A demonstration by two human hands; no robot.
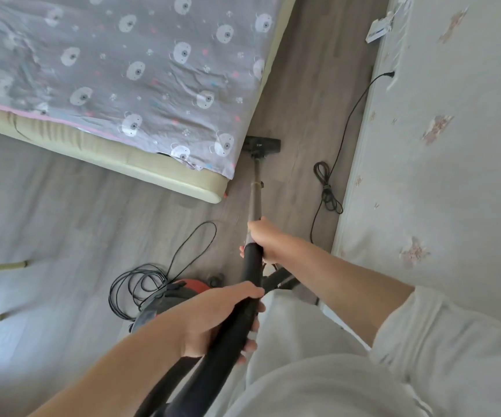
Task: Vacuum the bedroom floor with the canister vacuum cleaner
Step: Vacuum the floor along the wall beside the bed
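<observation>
1. Grey wood-look floor (77,236); bed (152,173) on one side, wall (438,145) on the other.
2. Vacuum wand (255,200) runs straight away from the person, floor head (262,145) at the bed corner.
3. Right hand (265,239) wraps the wand's upper end.
4. Left hand (222,314) grips the black hose (231,332).
5. Red canister (183,291) sits behind, beside the coiled cord (140,284).

head view: you look steeply down from your own head | hands (261,239) close below | faces floor (62,224) between bed (107,70) corner and wall (438,145) | single view only
</observation>
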